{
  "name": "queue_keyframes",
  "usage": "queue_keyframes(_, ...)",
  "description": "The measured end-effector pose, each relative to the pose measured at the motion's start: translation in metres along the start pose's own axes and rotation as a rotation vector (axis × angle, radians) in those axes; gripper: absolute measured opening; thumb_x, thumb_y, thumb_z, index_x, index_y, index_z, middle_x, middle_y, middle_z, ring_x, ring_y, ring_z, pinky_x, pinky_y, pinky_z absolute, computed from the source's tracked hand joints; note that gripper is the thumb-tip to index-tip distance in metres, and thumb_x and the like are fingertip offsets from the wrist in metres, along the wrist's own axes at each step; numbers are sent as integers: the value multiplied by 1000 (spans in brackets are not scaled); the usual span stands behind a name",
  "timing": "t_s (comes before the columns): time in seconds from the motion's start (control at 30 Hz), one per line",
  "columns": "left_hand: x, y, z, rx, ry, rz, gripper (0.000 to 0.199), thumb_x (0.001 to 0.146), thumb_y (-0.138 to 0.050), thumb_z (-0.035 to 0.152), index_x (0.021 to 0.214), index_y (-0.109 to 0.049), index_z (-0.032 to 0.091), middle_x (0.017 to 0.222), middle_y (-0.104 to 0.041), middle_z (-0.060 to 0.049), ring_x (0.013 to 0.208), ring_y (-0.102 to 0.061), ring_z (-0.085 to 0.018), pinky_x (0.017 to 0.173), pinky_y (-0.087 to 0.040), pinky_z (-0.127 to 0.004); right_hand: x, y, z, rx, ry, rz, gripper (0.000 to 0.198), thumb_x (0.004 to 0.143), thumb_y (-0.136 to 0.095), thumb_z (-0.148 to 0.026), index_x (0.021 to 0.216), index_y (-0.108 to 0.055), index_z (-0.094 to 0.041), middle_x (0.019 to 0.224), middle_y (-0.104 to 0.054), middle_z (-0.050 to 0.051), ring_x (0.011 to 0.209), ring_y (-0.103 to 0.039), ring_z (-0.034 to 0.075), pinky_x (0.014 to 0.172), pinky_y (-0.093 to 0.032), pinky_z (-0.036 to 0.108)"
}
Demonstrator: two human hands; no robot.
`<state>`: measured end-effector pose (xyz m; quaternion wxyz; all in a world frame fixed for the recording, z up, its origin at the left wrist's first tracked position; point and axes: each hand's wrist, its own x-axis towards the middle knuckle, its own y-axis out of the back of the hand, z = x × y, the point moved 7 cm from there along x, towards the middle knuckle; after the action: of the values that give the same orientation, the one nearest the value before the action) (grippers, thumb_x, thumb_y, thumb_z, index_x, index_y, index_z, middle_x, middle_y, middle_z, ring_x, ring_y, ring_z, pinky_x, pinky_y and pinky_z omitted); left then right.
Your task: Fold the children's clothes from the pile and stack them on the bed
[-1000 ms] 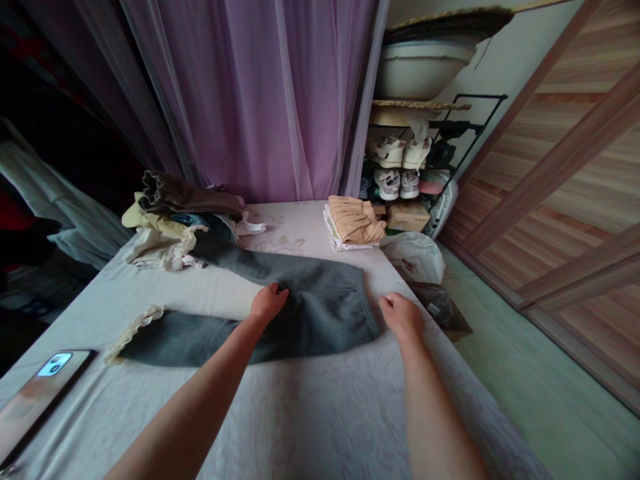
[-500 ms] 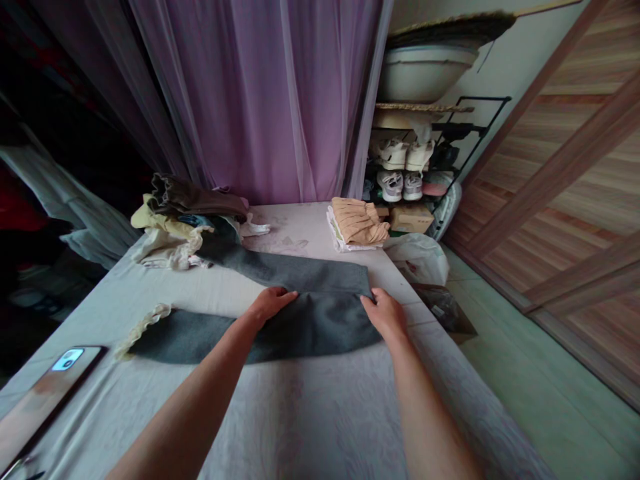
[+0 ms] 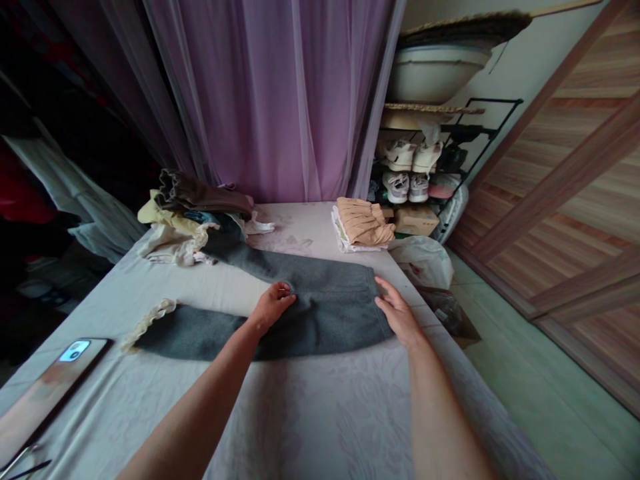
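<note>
A pair of dark grey trousers (image 3: 330,320) lies spread on the bed, waistband at the right and legs reaching left. The nearer leg ends in a cream ruffled cuff (image 3: 153,323); the farther leg runs up to the clothes heap. My left hand (image 3: 274,307) pinches the cloth where the two legs join, thumb against the curled fingers. At the waistband is my right hand (image 3: 400,317), its thumb over the edge and its fingers along the outer side, partly hidden.
A heap of clothes (image 3: 200,207) lies at the far left of the bed (image 3: 320,407). Folded clothes with a tan pleated garment (image 3: 363,223) on top sit at the far right. A phone (image 3: 53,400) rests near left. Beyond the right edge are a plastic bag (image 3: 425,260) and shoes (image 3: 407,187).
The waistband has shifted slightly right and lies straighter, with my right hand moving along it. My left hand's fingers have curled in at the leg join. The view has shifted a little.
</note>
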<state>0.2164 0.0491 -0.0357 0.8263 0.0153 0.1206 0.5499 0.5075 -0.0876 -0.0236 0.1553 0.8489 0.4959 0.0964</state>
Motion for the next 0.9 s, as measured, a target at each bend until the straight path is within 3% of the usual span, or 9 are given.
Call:
queue_keyframes(0.13, -4, 3, 2, -12, -33, 7, 32, 67, -70, 29, 91, -50, 22, 79, -62, 3, 73, -60, -12, 72, -46, -25, -1, -1, 0, 16, 11, -86, 41, 80, -51, -40, 111, -69, -20, 127, -66, 9, 123, -55, 24, 106, -39, 37)
queue_keyframes(0.27, -4, 3, 4, 31, -56, 16, 28, 71, -68, 25, 93, -50, 21, 85, -66, 1, 79, -63, -13, 74, -48, -24, -1, -1, -1, 81, 27, -77, 47, 74, -62, -43, 115, -69, -20, 128, -66, 9, 122, -57, 25, 103, -42, 38)
queue_keyframes(0.43, 4, 3, 7, 394, 29, 91, 18, 78, -61, 16, 94, -53, 20, 84, -70, -2, 79, -67, -15, 72, -49, -25, 5, -2, 6, -37, 54, -10, 45, 72, -61, -32, 115, -69, -21, 123, -69, 6, 114, -61, 23, 100, -46, 35)
queue_keyframes(0.57, 2, 0, 19, 544, 17, 120, 24, 77, -65, 14, 99, -57, 20, 86, -71, -4, 88, -67, -22, 80, -48, -31, 10, -2, 17, -158, 35, 46, 44, 73, -62, -29, 116, -68, -25, 110, -73, 4, 100, -66, 21, 92, -51, 34)
queue_keyframes(0.73, -25, 6, 39, 905, -280, 166, 24, 88, -59, 28, 111, -59, 22, 113, -67, -7, 94, -67, -22, 83, -51, -34, 7, -1, 23, -146, 65, 73, 48, 76, -61, -38, 122, -64, -24, 114, -71, 7, 100, -67, 23, 90, -52, 38)
queue_keyframes(0.9, -75, 37, 46, 1062, -701, 163, 16, 92, -53, 24, 101, -66, 21, 111, -69, -7, 100, -65, -22, 90, -50, -37, -7, 7, 19, -147, 129, 214, 51, 78, -57, -46, 122, -62, -20, 115, -69, 12, 100, -66, 26, 87, -54, 41)
